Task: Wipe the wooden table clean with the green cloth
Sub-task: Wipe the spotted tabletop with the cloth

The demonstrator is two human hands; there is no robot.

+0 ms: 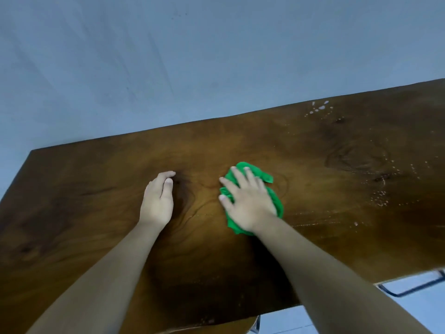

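Observation:
The dark wooden table (96, 201) fills the lower part of the view. On its middle lies the bunched green cloth (263, 175), and my right hand (248, 201) presses flat on top of it with fingers spread. My left hand (157, 201) rests on the bare wood about a hand's width to the left of the cloth, fingers together and slightly curled, holding nothing. White droplets and specks (320, 108) dot the far right of the table, with more specks (380, 198) to the right of the cloth.
A plain blue-grey wall (168, 68) stands right behind the table's far edge. At the lower right, past the near edge, pale floor tiles and a dark metal frame (414, 285) show.

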